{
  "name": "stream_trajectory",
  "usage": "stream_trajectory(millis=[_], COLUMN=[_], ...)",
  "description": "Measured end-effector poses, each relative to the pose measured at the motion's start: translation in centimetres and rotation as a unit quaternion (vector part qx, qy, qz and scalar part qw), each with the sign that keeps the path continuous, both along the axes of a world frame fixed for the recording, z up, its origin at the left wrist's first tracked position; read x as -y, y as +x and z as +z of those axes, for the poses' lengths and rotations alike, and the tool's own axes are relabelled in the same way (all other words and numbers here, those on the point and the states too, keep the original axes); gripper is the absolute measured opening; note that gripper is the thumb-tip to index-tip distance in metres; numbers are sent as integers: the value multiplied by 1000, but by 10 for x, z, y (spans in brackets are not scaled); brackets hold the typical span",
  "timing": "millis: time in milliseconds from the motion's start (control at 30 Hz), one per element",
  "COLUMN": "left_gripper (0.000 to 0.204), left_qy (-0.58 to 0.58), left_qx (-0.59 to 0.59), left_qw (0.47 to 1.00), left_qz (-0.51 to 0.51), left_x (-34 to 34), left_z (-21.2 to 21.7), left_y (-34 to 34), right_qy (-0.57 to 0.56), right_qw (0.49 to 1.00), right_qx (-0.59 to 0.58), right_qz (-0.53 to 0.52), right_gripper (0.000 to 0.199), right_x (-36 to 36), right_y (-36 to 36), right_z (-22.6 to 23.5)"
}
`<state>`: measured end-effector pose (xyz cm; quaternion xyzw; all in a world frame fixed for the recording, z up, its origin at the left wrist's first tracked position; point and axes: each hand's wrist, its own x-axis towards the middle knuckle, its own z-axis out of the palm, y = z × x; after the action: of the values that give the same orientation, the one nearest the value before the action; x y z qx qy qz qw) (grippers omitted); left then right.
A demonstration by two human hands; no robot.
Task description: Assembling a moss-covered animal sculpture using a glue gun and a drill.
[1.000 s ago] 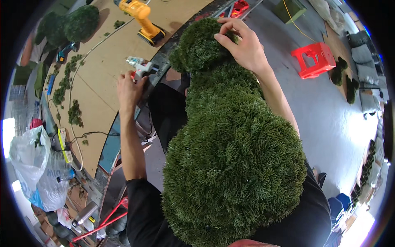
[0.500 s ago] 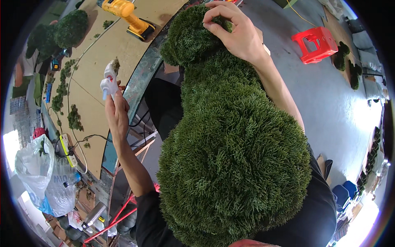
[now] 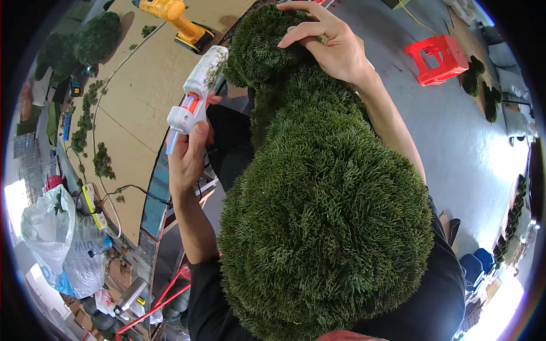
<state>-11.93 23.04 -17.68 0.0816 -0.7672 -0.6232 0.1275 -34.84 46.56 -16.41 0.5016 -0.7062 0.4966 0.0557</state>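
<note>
A large green topiary figure [image 3: 324, 216] of artificial foliage, with a big round body and a smaller round top, fills the middle of the view and rests against my lap. My left hand [image 3: 187, 156] grips a white glue gun [image 3: 196, 91] with an orange trigger, its nozzle pointing up toward the figure's small top ball [image 3: 259, 45]. My right hand [image 3: 333, 42] lies on that top ball, fingers spread and pressing the foliage.
A tan workbench [image 3: 136, 108] stands to my left with a yellow power drill [image 3: 176, 20], loose green sprigs [image 3: 102, 162] and a round green ball [image 3: 96, 37]. A plastic bag [image 3: 57, 238] hangs lower left. A red stool [image 3: 438, 57] stands on the grey floor.
My left hand has lifted the glue gun from the bench edge up toward the top ball. My right hand stays on the top ball, its fingers now spread.
</note>
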Motion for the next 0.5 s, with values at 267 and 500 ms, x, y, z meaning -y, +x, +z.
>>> stream_trajectory(millis=[267, 500], left_gripper=[72, 66], left_qy=[62, 73], left_qx=[-24, -18], left_qw=[992, 990], left_qz=[-103, -119], left_x=[0, -4], left_z=[-2, -6], left_y=[-17, -28], right_qy=[-20, -49], right_qw=[1000, 998], right_qx=[9, 14], right_qz=[1, 37], right_gripper=[33, 31], right_x=[-3, -2], right_y=[-8, -11], right_z=[-8, -16])
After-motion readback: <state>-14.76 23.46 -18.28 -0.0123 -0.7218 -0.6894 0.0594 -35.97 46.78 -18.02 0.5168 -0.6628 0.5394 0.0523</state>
